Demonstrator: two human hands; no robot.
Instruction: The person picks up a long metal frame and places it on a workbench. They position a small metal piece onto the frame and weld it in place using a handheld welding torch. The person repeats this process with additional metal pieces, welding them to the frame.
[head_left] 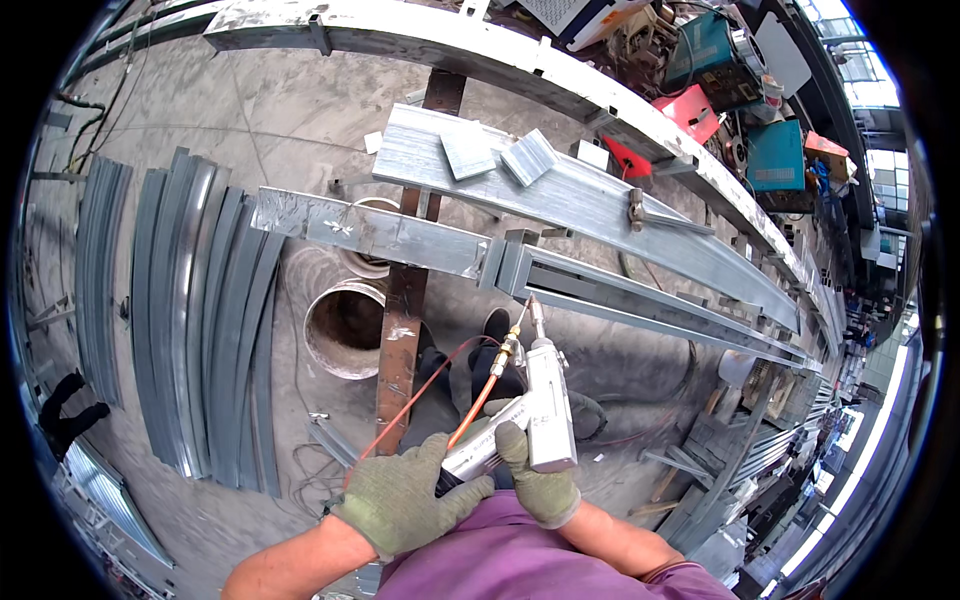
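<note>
My left hand (405, 497), in a green knit glove, is closed round the handle of a white welding gun (547, 400). An orange wire-feed tube (472, 412) with brass fittings runs along the gun to its tip. My right hand (538, 478), also gloved, grips the rear of the gun's body. The gun's nozzle points away from me, at the near edge of a galvanized steel channel (610, 292); I cannot tell whether it touches. Left of that joint lies a flat galvanized bar (370, 232).
A wide steel plate (430, 150) behind carries loose square pieces (467, 152) and a hammer (640, 212). A rusty beam (398, 350) supports the work. Long channels (180, 310) lie on the floor at left, near a bucket (345, 330). Another person's dark gloves (72, 405) show at far left.
</note>
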